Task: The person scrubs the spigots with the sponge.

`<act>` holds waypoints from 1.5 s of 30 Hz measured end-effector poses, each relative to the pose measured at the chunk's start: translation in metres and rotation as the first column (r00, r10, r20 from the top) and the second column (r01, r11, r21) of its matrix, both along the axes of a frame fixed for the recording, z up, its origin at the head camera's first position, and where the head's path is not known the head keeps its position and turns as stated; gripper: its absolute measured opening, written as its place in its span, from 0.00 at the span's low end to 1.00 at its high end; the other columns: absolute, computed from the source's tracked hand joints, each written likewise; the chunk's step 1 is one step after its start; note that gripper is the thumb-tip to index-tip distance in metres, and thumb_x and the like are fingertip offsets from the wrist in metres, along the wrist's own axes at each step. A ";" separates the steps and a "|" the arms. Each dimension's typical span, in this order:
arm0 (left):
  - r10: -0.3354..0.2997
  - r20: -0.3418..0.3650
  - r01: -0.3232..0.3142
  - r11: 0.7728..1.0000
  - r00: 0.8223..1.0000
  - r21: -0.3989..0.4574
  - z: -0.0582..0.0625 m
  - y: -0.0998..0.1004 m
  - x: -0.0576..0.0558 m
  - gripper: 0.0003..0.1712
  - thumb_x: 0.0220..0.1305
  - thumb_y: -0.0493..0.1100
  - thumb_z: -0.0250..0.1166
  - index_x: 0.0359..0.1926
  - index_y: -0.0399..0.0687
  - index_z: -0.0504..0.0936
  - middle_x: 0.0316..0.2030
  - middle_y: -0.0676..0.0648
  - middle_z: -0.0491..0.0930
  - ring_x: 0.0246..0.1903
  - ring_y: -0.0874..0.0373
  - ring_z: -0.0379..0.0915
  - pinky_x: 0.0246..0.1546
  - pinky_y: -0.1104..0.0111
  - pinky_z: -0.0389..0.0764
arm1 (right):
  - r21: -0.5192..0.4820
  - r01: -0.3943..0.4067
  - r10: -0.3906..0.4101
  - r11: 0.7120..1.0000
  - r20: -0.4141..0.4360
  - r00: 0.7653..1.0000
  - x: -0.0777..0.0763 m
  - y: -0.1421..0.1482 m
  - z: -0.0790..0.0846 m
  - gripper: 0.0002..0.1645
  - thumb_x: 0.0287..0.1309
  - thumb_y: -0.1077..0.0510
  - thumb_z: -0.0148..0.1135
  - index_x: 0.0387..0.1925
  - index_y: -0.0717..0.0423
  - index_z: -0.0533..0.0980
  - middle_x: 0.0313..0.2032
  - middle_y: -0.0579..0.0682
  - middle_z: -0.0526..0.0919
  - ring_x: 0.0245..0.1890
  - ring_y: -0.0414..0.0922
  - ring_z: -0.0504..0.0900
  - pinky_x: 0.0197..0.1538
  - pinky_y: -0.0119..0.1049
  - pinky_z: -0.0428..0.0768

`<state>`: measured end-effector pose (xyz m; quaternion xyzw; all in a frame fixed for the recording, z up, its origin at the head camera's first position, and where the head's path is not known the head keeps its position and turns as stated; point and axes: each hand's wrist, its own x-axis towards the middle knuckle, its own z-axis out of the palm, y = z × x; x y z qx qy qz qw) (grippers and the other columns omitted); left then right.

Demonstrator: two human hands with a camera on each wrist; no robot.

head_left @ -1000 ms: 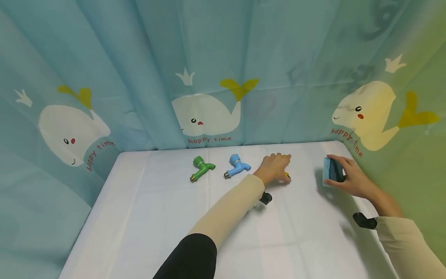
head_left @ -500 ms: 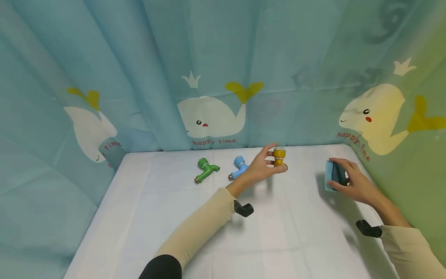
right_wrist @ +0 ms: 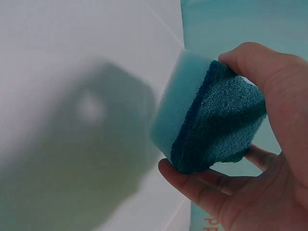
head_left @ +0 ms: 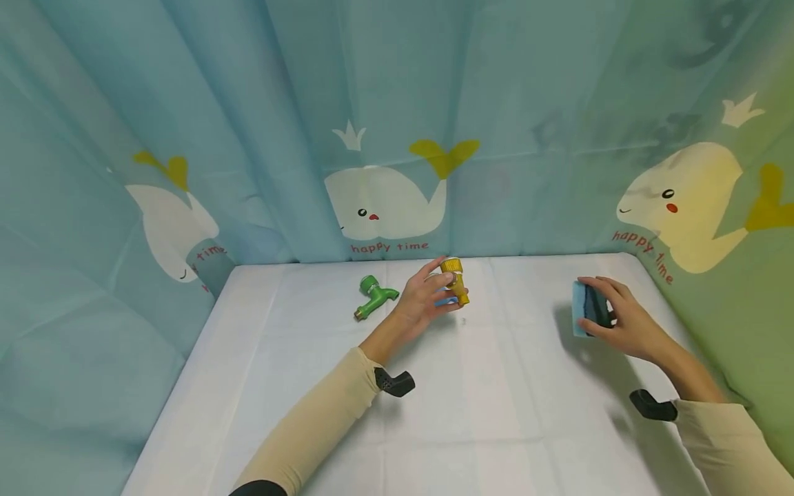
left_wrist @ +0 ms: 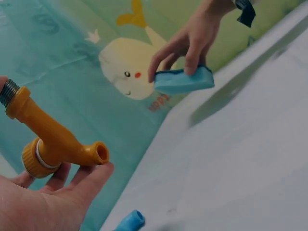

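My left hand (head_left: 422, 303) holds a yellow faucet (head_left: 457, 281) above the back of the table. In the left wrist view this faucet (left_wrist: 60, 139) shows its threaded metal end, ridged knob and open spout, with fingers under the body. Behind the left hand a blue faucet (left_wrist: 131, 221) is mostly hidden; only its spout shows in the left wrist view. A green faucet (head_left: 375, 296) lies farther left. My right hand (head_left: 629, 322) grips a scouring sponge (right_wrist: 207, 113) by its edges, light blue foam on one side and dark scrubber on the other, raised off the table.
The white-covered table (head_left: 471, 413) meets a blue-green curtain (head_left: 496, 124) printed with whales along its back and right edges. Black wrist camera mounts (head_left: 394, 383) stick out beside the cuffs. The right hand's shadow falls on the cloth.
My left hand picked the yellow faucet up off the table and carried it left, over the blue faucet, turning it on the way. The right hand keeps its hold on the sponge, nearly still.
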<state>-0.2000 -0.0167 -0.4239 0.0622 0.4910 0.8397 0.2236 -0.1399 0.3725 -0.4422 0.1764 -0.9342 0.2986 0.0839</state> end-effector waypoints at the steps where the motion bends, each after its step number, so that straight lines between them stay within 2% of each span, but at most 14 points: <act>1: 0.001 0.008 -0.001 1.000 1.000 0.008 0.000 -0.001 0.000 0.45 0.63 0.46 0.65 0.79 0.52 0.59 0.58 0.40 0.75 0.53 0.45 0.81 0.61 0.47 0.78 | -0.004 -0.001 0.001 1.000 -0.001 1.000 0.000 -0.002 0.001 0.46 0.55 0.64 0.75 0.73 0.57 0.63 0.67 0.75 0.59 0.46 0.64 0.74 0.33 0.36 0.82; 7: -0.014 0.007 0.014 0.998 1.000 0.058 0.000 -0.005 0.005 0.48 0.63 0.45 0.64 0.80 0.50 0.54 0.58 0.41 0.72 0.54 0.45 0.79 0.63 0.44 0.75 | -0.056 -0.029 0.029 0.998 -0.001 1.000 0.000 -0.021 0.007 0.41 0.61 0.64 0.71 0.72 0.56 0.65 0.70 0.73 0.59 0.36 0.57 0.81 0.32 0.31 0.81; 12: -0.040 -0.063 0.046 0.994 0.997 0.097 0.002 -0.010 0.012 0.46 0.63 0.41 0.64 0.80 0.49 0.54 0.59 0.40 0.71 0.59 0.40 0.76 0.65 0.44 0.73 | -0.154 -0.076 0.072 0.985 -0.032 0.997 -0.003 -0.058 0.019 0.39 0.62 0.68 0.69 0.72 0.57 0.66 0.72 0.70 0.57 0.38 0.58 0.83 0.35 0.25 0.81; 15: -0.036 -0.118 0.049 0.993 0.992 0.107 0.003 -0.013 0.017 0.47 0.62 0.39 0.67 0.79 0.51 0.55 0.59 0.37 0.71 0.58 0.41 0.76 0.66 0.47 0.73 | -0.244 -0.124 0.115 0.962 -0.054 0.992 -0.003 -0.097 0.033 0.42 0.61 0.71 0.68 0.74 0.55 0.64 0.74 0.66 0.56 0.41 0.57 0.83 0.40 0.23 0.82; 17: -0.019 -0.153 0.034 0.995 0.988 0.095 0.004 -0.015 0.019 0.48 0.61 0.39 0.69 0.79 0.52 0.56 0.58 0.36 0.71 0.54 0.45 0.78 0.64 0.52 0.76 | -0.310 -0.165 0.151 0.936 -0.069 0.986 -0.003 -0.126 0.041 0.46 0.61 0.71 0.69 0.76 0.54 0.61 0.74 0.62 0.58 0.44 0.56 0.83 0.42 0.24 0.83; 21: 0.004 -0.209 0.011 0.997 0.978 0.072 0.008 -0.020 0.023 0.49 0.60 0.38 0.71 0.79 0.49 0.58 0.55 0.38 0.73 0.51 0.51 0.78 0.56 0.62 0.82 | -0.417 -0.239 0.209 0.877 -0.117 0.971 0.001 -0.175 0.050 0.49 0.60 0.71 0.69 0.78 0.50 0.59 0.75 0.56 0.60 0.47 0.52 0.84 0.46 0.31 0.86; 23: 0.005 -0.243 0.011 0.998 0.970 0.065 0.009 -0.022 0.025 0.49 0.60 0.36 0.70 0.79 0.47 0.58 0.55 0.39 0.74 0.53 0.50 0.77 0.53 0.65 0.83 | -0.433 -0.259 0.220 0.863 -0.140 0.965 0.004 -0.190 0.050 0.47 0.60 0.70 0.70 0.77 0.50 0.61 0.76 0.55 0.60 0.48 0.51 0.85 0.47 0.36 0.87; 29: 0.036 -0.355 -0.041 0.999 0.934 -0.005 0.019 -0.035 0.033 0.47 0.58 0.30 0.69 0.78 0.44 0.62 0.54 0.41 0.75 0.55 0.49 0.76 0.48 0.66 0.86 | -0.335 -0.236 0.201 0.912 -0.136 0.970 0.008 -0.197 0.043 0.43 0.60 0.67 0.72 0.75 0.52 0.67 0.76 0.57 0.59 0.48 0.51 0.85 0.45 0.43 0.88; 32: 0.029 -0.391 -0.039 0.999 0.920 -0.018 0.023 -0.042 0.036 0.49 0.56 0.30 0.72 0.77 0.45 0.63 0.55 0.41 0.73 0.54 0.49 0.75 0.52 0.65 0.85 | -0.364 -0.254 0.219 0.896 -0.135 0.966 0.011 -0.198 0.047 0.45 0.59 0.67 0.73 0.75 0.51 0.66 0.76 0.57 0.60 0.49 0.53 0.85 0.46 0.44 0.88; 35: 0.013 -0.416 -0.019 1.000 0.909 -0.010 0.025 -0.046 0.037 0.52 0.54 0.34 0.77 0.77 0.45 0.62 0.55 0.41 0.72 0.55 0.48 0.74 0.56 0.65 0.82 | -0.372 -0.297 0.259 0.879 -0.148 0.954 0.014 -0.203 0.051 0.46 0.59 0.66 0.74 0.76 0.50 0.66 0.74 0.59 0.63 0.54 0.56 0.83 0.49 0.45 0.87; 37: 0.009 -0.427 -0.012 1.000 0.904 -0.003 0.025 -0.047 0.038 0.53 0.52 0.36 0.79 0.77 0.45 0.62 0.55 0.41 0.71 0.56 0.47 0.73 0.58 0.64 0.81 | -0.324 -0.303 0.267 0.896 -0.153 0.952 0.016 -0.204 0.050 0.45 0.59 0.64 0.75 0.76 0.50 0.67 0.72 0.61 0.66 0.57 0.57 0.81 0.49 0.45 0.87; 40: 0.018 -0.430 -0.016 1.000 0.903 0.009 0.024 -0.049 0.039 0.54 0.52 0.39 0.81 0.77 0.47 0.63 0.57 0.41 0.71 0.58 0.46 0.71 0.62 0.60 0.79 | -0.273 -0.266 0.231 0.924 -0.156 0.960 0.018 -0.203 0.048 0.46 0.56 0.64 0.77 0.74 0.49 0.69 0.70 0.61 0.69 0.57 0.57 0.82 0.47 0.45 0.88; 42: 0.015 -0.437 -0.015 1.000 0.899 0.004 0.024 -0.050 0.039 0.55 0.51 0.41 0.82 0.78 0.49 0.63 0.58 0.41 0.70 0.60 0.45 0.71 0.64 0.57 0.77 | -0.280 -0.266 0.230 0.922 -0.156 0.961 0.020 -0.202 0.049 0.46 0.55 0.65 0.77 0.74 0.49 0.69 0.70 0.60 0.70 0.56 0.56 0.82 0.47 0.46 0.88; 45: -0.007 -0.455 0.004 1.000 0.891 -0.009 0.022 -0.053 0.041 0.59 0.50 0.43 0.84 0.79 0.47 0.61 0.60 0.40 0.69 0.62 0.44 0.70 0.65 0.56 0.75 | -0.276 -0.307 0.271 0.911 -0.160 0.949 0.023 -0.203 0.051 0.46 0.55 0.64 0.77 0.74 0.49 0.69 0.71 0.61 0.69 0.54 0.55 0.83 0.43 0.42 0.88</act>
